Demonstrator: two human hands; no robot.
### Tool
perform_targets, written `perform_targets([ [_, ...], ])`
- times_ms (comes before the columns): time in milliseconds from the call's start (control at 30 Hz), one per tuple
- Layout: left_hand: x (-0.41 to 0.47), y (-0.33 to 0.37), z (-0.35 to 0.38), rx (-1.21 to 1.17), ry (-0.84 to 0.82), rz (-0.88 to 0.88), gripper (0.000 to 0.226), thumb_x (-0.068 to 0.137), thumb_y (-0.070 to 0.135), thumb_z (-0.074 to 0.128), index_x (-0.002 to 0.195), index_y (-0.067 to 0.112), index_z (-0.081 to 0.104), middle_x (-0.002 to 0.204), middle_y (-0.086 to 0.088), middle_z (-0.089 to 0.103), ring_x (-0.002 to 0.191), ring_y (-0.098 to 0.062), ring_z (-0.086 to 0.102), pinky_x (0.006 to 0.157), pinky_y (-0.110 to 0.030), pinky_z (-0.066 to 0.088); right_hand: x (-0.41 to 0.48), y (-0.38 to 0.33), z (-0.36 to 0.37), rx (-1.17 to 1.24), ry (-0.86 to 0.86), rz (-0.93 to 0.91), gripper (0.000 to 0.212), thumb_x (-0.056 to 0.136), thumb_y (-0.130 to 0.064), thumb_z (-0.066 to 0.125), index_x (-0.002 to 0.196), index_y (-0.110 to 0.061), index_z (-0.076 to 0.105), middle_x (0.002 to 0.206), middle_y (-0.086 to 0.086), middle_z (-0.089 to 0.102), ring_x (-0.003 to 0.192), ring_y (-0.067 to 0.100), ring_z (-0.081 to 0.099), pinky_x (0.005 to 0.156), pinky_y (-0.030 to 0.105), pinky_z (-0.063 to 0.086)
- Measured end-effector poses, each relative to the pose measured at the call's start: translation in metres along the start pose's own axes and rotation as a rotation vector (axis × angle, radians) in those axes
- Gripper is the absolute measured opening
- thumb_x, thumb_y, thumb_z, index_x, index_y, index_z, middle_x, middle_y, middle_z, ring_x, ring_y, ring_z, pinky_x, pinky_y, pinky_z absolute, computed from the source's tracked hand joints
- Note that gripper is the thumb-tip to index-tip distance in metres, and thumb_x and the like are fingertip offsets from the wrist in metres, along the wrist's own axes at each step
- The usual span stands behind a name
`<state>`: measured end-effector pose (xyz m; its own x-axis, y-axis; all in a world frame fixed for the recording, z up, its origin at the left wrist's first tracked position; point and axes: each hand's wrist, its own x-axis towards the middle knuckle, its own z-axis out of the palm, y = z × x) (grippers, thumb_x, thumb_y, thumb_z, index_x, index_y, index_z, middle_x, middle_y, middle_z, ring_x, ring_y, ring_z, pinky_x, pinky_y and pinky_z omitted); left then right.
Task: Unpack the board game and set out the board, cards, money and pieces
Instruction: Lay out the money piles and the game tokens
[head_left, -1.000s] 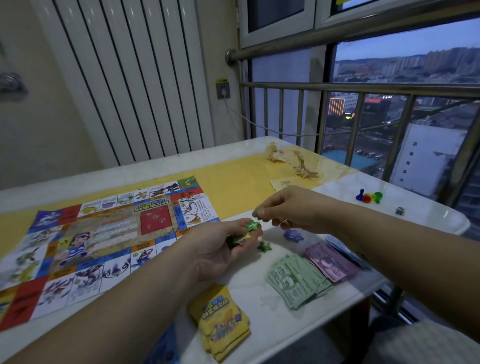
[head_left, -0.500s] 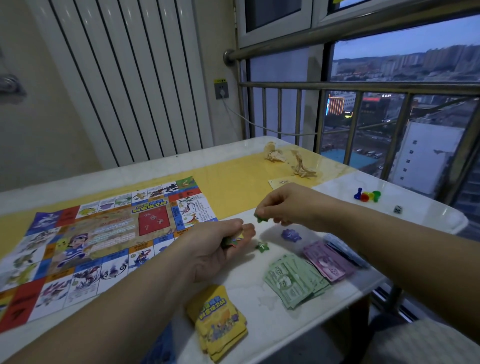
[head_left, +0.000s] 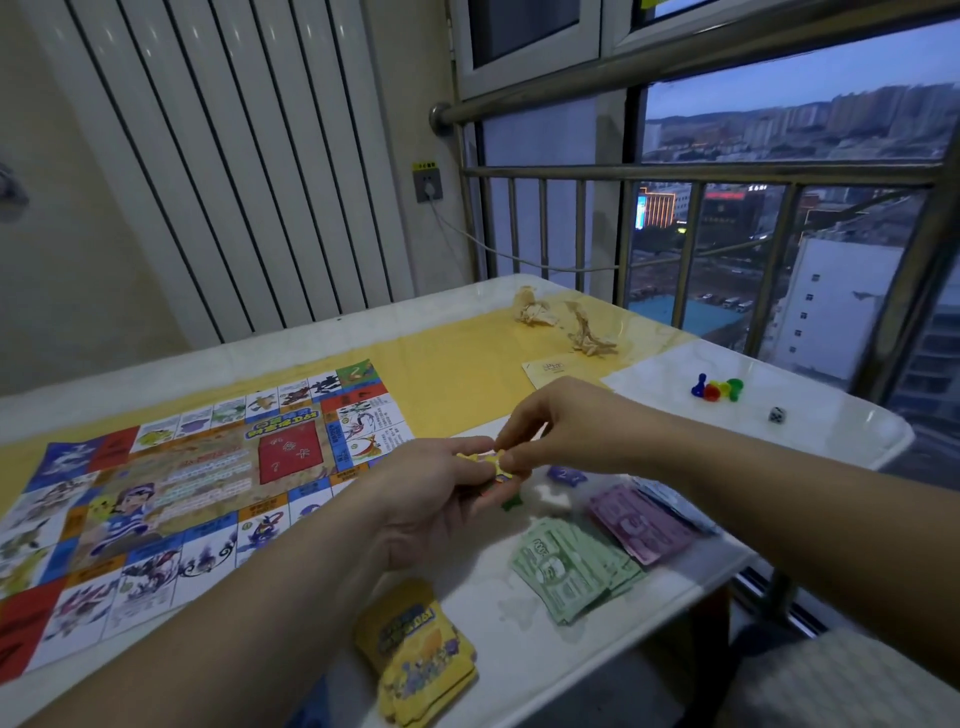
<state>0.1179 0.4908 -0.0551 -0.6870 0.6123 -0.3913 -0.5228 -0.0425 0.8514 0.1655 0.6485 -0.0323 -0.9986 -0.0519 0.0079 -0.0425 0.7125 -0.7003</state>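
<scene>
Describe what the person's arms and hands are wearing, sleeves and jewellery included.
Nothing is worn on either. The left hand and right hand are bare, with no gloves, and no ring on the fingers that show. The left forearm and right forearm are uncovered to the frame edge: no sleeve, watch, bracelet or marking in view. The dim light could hide fine detail.

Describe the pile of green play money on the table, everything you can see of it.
The green play money is a loose pile of pale green paper notes with darker print, too blurred to read. The notes lie flat and slightly fanned, not squared up, on the white tabletop near its front edge. A pile of purple notes lies just beyond it; whether they touch is unclear. Nothing rests on it.
</scene>
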Motion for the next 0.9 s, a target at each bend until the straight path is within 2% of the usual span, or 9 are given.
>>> perform_targets([
  [67, 0.003, -0.001, 0.007, 0.06, -0.017, 0.025, 0.041, 0.092, -0.012, 0.045, 0.132, -0.005, 0.047, 0.101, -0.029, 0.066, 0.076, -0.025, 0.071, 0.061, -0.023, 0.059, -0.003, 0.004, -0.008, 0.006, 0.028, 0.017, 0.005, 0.081, -0.024, 0.074, 0.077, -0.025, 0.071, 0.08, 0.002, 0.072, 0.072, 0.015, 0.062, 0.066, 0.029, 0.047],
  [167, 0.009, 0.001, 0.018, 0.156, -0.022, 0.068, 0.035, 0.092, -0.008, 0.048, 0.127, -0.001, 0.053, 0.096, -0.029, 0.065, 0.084, -0.029, 0.062, 0.058, -0.021, 0.057, -0.008, 0.01, -0.018, 0.034, 0.035, 0.08, 0.005, 0.082, -0.025, 0.072, 0.081, -0.02, 0.073, 0.073, 0.0, 0.066, 0.05, -0.001, 0.048, 0.048, 0.013, 0.037],
  [267, 0.016, 0.002, 0.03, 0.187, 0.006, 0.12, 0.02, 0.093, -0.005, 0.049, 0.108, 0.001, 0.063, 0.089, -0.022, 0.067, 0.07, -0.016, 0.068, 0.056, -0.018, 0.055, -0.008, 0.019, -0.025, 0.092, 0.082, 0.123, 0.006, 0.081, -0.025, 0.073, 0.081, -0.02, 0.074, 0.081, 0.005, 0.068, 0.066, 0.006, 0.052, 0.057, 0.019, 0.041],
  [333, 0.022, 0.001, 0.036, 0.173, 0.034, 0.141, 0.016, 0.092, -0.003, 0.052, 0.103, -0.001, 0.063, 0.086, -0.018, 0.067, 0.065, -0.011, 0.068, 0.053, -0.016, 0.054, -0.006, 0.024, -0.029, 0.136, 0.107, 0.143, 0.006, 0.081, -0.024, 0.073, 0.076, -0.021, 0.072, 0.075, -0.001, 0.065, 0.068, 0.007, 0.052, 0.059, 0.02, 0.042],
  [500, 0.032, 0.002, 0.045, 0.006, 0.088, 0.093, 0.009, 0.092, 0.0, 0.054, 0.091, -0.003, 0.062, 0.086, -0.016, 0.066, 0.074, -0.018, 0.064, 0.057, -0.02, 0.056, -0.006, 0.041, -0.053, 0.092, 0.156, 0.196, 0.007, 0.084, -0.018, 0.07, 0.077, -0.02, 0.069, 0.075, -0.005, 0.066, 0.068, 0.007, 0.054, 0.06, 0.02, 0.042],
  [633, 0.033, 0.003, 0.046, -0.142, 0.04, -0.073, 0.016, 0.093, -0.001, 0.048, 0.102, -0.01, 0.058, 0.106, -0.025, 0.063, 0.089, -0.03, 0.064, 0.064, -0.034, 0.056, -0.012, 0.059, -0.056, -0.077, 0.099, 0.279, 0.002, 0.083, -0.021, 0.071, 0.082, -0.022, 0.071, 0.08, -0.008, 0.068, 0.071, 0.008, 0.056, 0.058, 0.016, 0.039],
  [733, 0.031, 0.0, 0.049, -0.2, -0.007, -0.129, 0.02, 0.094, -0.007, 0.039, 0.101, -0.011, 0.056, 0.122, -0.029, 0.054, 0.102, -0.036, 0.058, 0.065, -0.039, 0.054, -0.012, 0.067, -0.047, -0.138, 0.198, 0.252, 0.017, 0.084, -0.028, 0.07, 0.098, -0.019, 0.073, 0.094, -0.008, 0.068, 0.082, 0.004, 0.057, 0.062, 0.008, 0.037],
  [800, 0.03, -0.002, 0.05, -0.215, -0.029, -0.139, 0.02, 0.094, -0.009, 0.037, 0.102, -0.011, 0.056, 0.128, -0.031, 0.05, 0.104, -0.038, 0.056, 0.065, -0.04, 0.054, -0.014, 0.063, -0.045, -0.066, 0.267, 0.2, 0.023, 0.086, -0.031, 0.066, 0.104, -0.018, 0.072, 0.098, -0.009, 0.066, 0.083, 0.001, 0.056, 0.064, 0.007, 0.037],
  [900, 0.032, -0.002, 0.05, -0.16, -0.081, -0.122, 0.03, 0.094, -0.012, 0.032, 0.115, -0.012, 0.054, 0.13, -0.034, 0.047, 0.096, -0.034, 0.06, 0.065, -0.035, 0.056, -0.016, 0.052, -0.041, 0.08, 0.149, 0.174, 0.022, 0.085, -0.034, 0.066, 0.101, -0.02, 0.074, 0.096, -0.011, 0.068, 0.088, 0.002, 0.059, 0.077, 0.018, 0.046],
])
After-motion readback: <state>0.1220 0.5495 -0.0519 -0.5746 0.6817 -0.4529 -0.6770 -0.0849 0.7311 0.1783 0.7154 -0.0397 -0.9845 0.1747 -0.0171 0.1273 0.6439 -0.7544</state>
